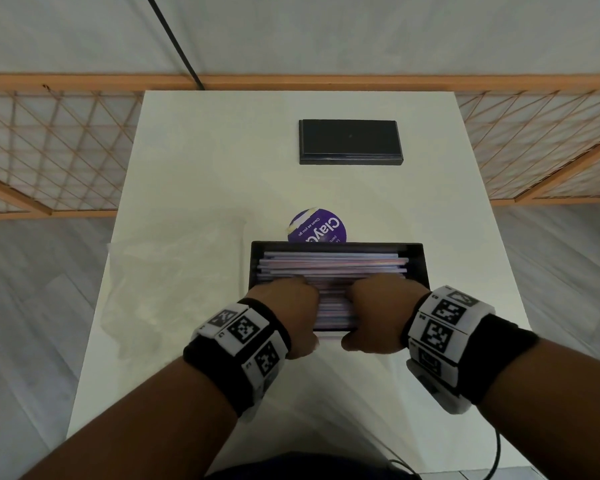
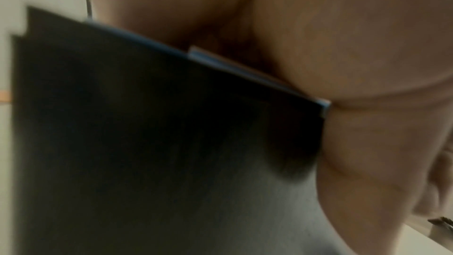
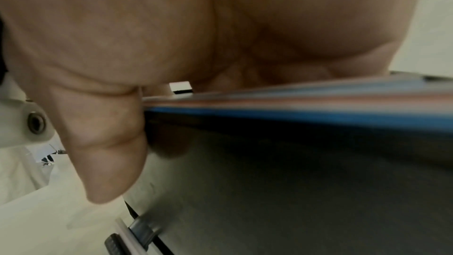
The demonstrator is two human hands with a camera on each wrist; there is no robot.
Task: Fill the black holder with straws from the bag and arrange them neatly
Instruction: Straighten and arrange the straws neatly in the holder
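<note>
White table (image 1: 194, 161) with a black holder (image 1: 417, 263) near the front edge. Already packed with straws (image 1: 333, 263) lying flat, side by side. See-through bag (image 1: 160, 292) flat just left, looks used up. Black lid (image 1: 350, 142) well apart, farther back. Left hand (image 1: 286, 315) and right hand (image 1: 378, 315), 2 together, curled over the near wall, fingers on the straws. Probably only tidying left.

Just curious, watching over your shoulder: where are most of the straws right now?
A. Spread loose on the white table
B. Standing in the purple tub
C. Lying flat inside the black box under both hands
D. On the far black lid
C: the straws lie lengthwise in the black box, both hands upon them.
</note>
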